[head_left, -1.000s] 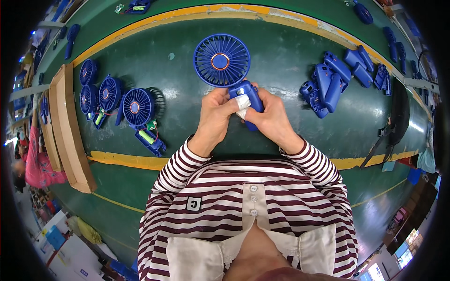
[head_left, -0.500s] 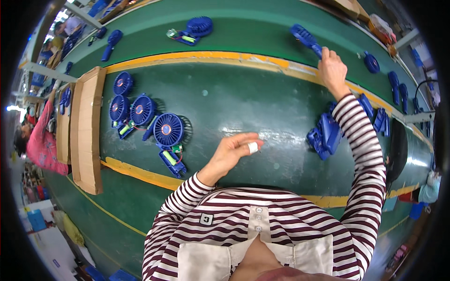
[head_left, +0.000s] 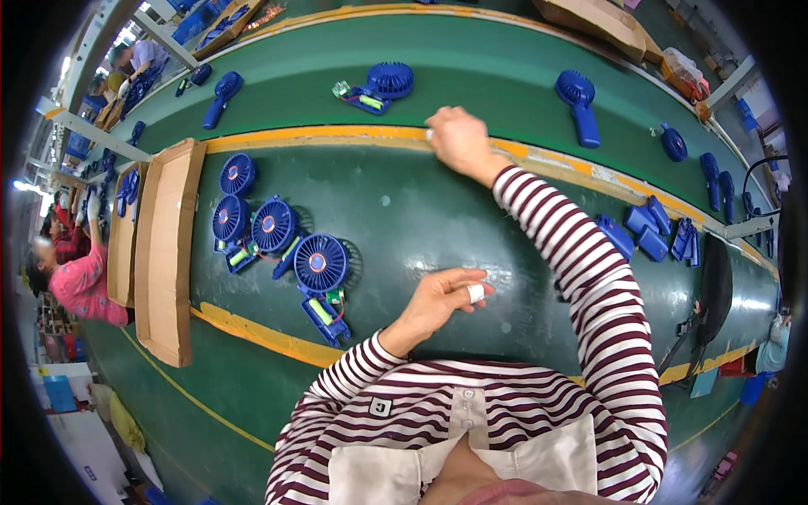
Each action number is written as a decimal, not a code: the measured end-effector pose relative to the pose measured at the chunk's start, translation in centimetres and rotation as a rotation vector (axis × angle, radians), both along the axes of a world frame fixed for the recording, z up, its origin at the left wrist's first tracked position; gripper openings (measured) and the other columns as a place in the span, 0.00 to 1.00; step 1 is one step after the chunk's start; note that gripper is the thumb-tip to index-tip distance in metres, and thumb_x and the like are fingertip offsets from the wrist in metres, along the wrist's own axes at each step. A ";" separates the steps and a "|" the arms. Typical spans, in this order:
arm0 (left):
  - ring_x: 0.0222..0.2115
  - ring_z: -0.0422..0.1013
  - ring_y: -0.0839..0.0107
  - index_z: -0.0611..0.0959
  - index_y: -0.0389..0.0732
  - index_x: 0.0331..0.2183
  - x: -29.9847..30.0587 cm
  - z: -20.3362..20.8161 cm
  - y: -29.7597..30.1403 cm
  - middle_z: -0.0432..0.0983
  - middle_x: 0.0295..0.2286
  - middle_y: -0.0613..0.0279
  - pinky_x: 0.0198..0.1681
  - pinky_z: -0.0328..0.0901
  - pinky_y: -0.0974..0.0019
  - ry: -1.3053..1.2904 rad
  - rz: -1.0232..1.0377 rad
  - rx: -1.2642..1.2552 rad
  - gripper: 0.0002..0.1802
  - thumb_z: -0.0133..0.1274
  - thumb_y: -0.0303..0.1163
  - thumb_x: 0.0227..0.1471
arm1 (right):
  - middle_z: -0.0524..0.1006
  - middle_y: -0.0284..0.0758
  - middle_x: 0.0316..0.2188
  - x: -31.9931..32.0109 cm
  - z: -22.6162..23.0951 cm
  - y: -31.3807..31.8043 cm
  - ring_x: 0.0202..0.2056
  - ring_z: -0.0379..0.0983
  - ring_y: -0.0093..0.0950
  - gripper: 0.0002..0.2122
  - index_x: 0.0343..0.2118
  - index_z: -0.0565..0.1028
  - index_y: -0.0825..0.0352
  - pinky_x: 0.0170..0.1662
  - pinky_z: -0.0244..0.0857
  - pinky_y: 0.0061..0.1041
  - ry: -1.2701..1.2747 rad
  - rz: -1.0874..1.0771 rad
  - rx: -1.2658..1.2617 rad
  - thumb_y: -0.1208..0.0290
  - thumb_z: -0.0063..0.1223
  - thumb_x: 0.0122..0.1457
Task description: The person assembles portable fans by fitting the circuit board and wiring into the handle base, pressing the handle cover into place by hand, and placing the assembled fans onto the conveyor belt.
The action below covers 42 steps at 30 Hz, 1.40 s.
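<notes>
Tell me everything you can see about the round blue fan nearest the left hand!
This round, blue, plastic-looking fan lies face up on the dark-green table, left of the bare left hand, which doesn't touch it. Its ribbed front has an orange-ringed centre. Its blue handle is open, showing a light-green cylinder and small green circuit board. I can't tell whether other parts touch it.

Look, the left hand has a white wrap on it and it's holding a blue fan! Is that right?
Not the holding part: in the head view, the left hand looks empty. It does have a white wrap on it.
</notes>
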<state>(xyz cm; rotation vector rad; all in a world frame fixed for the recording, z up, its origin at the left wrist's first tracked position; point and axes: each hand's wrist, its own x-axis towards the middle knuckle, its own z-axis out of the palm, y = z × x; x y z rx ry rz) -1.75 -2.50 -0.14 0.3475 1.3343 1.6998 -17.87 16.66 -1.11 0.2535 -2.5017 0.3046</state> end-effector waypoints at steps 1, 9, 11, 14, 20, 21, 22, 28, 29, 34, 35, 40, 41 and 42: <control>0.33 0.72 0.69 0.72 0.34 0.45 -0.1 -0.1 0.0 0.75 0.36 0.54 0.35 0.66 0.71 -0.004 0.011 0.012 0.17 0.46 0.26 0.51 | 0.72 0.36 0.26 -1.1 -0.3 -1.3 0.33 0.69 0.34 0.05 0.23 0.74 0.65 0.33 0.66 0.34 -0.005 0.026 -0.029 0.70 0.49 0.45; 0.33 0.71 0.73 0.70 0.34 0.47 0.1 -0.8 -0.9 0.74 0.37 0.55 0.34 0.66 0.73 -0.069 0.021 0.097 0.18 0.45 0.25 0.52 | 0.69 0.41 0.31 -8.2 -2.0 -5.7 0.37 0.66 0.38 0.15 0.34 0.69 0.70 0.36 0.63 0.37 -0.088 -0.066 -0.047 0.67 0.53 0.45; 0.33 0.71 0.73 0.70 0.34 0.47 0.1 -0.8 -1.0 0.74 0.37 0.55 0.34 0.66 0.73 -0.072 0.012 0.092 0.18 0.45 0.25 0.52 | 0.70 0.40 0.32 -8.9 -2.0 -5.6 0.38 0.65 0.37 0.13 0.31 0.72 0.70 0.37 0.63 0.36 -0.149 -0.090 0.023 0.67 0.54 0.44; 0.33 0.72 0.70 0.71 0.34 0.46 0.0 -1.1 -1.2 0.74 0.37 0.54 0.35 0.67 0.72 -0.088 0.033 0.099 0.18 0.44 0.25 0.52 | 0.69 0.40 0.29 -7.8 -2.2 -5.3 0.36 0.65 0.37 0.11 0.27 0.73 0.69 0.36 0.63 0.35 -0.089 -0.126 -0.049 0.66 0.53 0.45; 0.37 0.72 0.59 0.64 0.33 0.50 -1.3 -0.5 -1.4 0.69 0.43 0.45 0.38 0.68 0.63 -0.191 0.334 0.223 0.23 0.42 0.33 0.55 | 0.69 0.41 0.29 3.8 1.2 -4.7 0.34 0.64 0.38 0.11 0.30 0.73 0.71 0.34 0.62 0.36 -0.001 -0.079 -0.316 0.69 0.51 0.46; 0.39 0.71 0.58 0.62 0.33 0.52 -1.5 -0.7 -1.3 0.68 0.43 0.45 0.39 0.68 0.62 -0.200 0.406 0.276 0.24 0.41 0.34 0.55 | 0.69 0.41 0.30 5.9 1.5 -4.9 0.34 0.65 0.38 0.12 0.31 0.73 0.71 0.35 0.62 0.36 -0.018 -0.093 -0.344 0.69 0.51 0.46; 0.44 0.67 0.56 0.59 0.33 0.53 -2.0 -0.7 -1.3 0.66 0.46 0.45 0.45 0.64 0.59 -0.204 0.417 0.245 0.27 0.40 0.38 0.55 | 0.69 0.41 0.30 8.0 1.9 -5.1 0.34 0.65 0.39 0.12 0.32 0.73 0.71 0.35 0.62 0.35 -0.035 -0.107 -0.373 0.70 0.51 0.45; 0.45 0.65 0.65 0.66 0.37 0.47 -2.7 -1.1 0.1 0.67 0.44 0.54 0.48 0.59 0.61 -0.404 0.461 0.377 0.22 0.41 0.42 0.55 | 0.71 0.42 0.33 17.9 2.5 -6.3 0.35 0.68 0.39 0.13 0.33 0.74 0.72 0.35 0.64 0.32 -0.175 -0.089 -0.434 0.72 0.55 0.43; 0.44 0.66 0.65 0.68 0.37 0.45 -2.7 -1.2 0.3 0.69 0.43 0.53 0.47 0.61 0.61 -0.422 0.474 0.349 0.20 0.41 0.40 0.55 | 0.72 0.42 0.33 18.9 2.7 -6.2 0.34 0.69 0.39 0.14 0.33 0.74 0.71 0.35 0.65 0.32 -0.257 -0.037 -0.433 0.70 0.57 0.42; 0.35 0.72 0.60 0.69 0.34 0.42 -1.5 -1.0 0.7 0.73 0.35 0.48 0.40 0.67 0.60 -0.462 0.516 0.166 0.15 0.42 0.31 0.54 | 0.69 0.45 0.36 15.9 3.7 -4.0 0.38 0.66 0.42 0.19 0.31 0.72 0.73 0.38 0.63 0.34 -0.010 -0.338 -0.286 0.61 0.59 0.43; 0.35 0.72 0.60 0.69 0.34 0.42 -1.3 -1.1 0.6 0.73 0.35 0.48 0.40 0.67 0.60 -0.461 0.504 0.158 0.15 0.42 0.31 0.54 | 0.68 0.46 0.36 14.5 3.7 -4.1 0.38 0.65 0.42 0.24 0.35 0.70 0.73 0.39 0.63 0.35 -0.094 -0.414 -0.227 0.54 0.57 0.43; 0.31 0.73 0.61 0.71 0.34 0.41 -0.6 -1.0 0.2 0.74 0.31 0.52 0.36 0.69 0.59 -0.404 0.468 0.053 0.16 0.43 0.33 0.54 | 0.65 0.44 0.39 10.8 1.6 -4.9 0.41 0.62 0.40 0.40 0.46 0.61 0.78 0.37 0.64 0.39 -0.321 -0.454 -0.080 0.53 0.63 0.35; 0.30 0.73 0.62 0.71 0.33 0.41 -0.5 -1.1 0.0 0.73 0.30 0.52 0.35 0.70 0.59 -0.397 0.448 0.030 0.16 0.43 0.33 0.53 | 0.64 0.45 0.40 10.6 1.5 -5.0 0.42 0.62 0.40 0.41 0.47 0.59 0.78 0.37 0.64 0.39 -0.347 -0.446 -0.106 0.55 0.64 0.34; 0.28 0.73 0.63 0.71 0.33 0.41 -0.5 -1.0 0.1 0.73 0.28 0.54 0.33 0.70 0.59 -0.394 0.459 0.022 0.15 0.43 0.32 0.53 | 0.63 0.46 0.40 10.6 1.4 -4.7 0.42 0.62 0.41 0.41 0.49 0.57 0.78 0.38 0.64 0.38 -0.352 -0.422 -0.200 0.60 0.65 0.34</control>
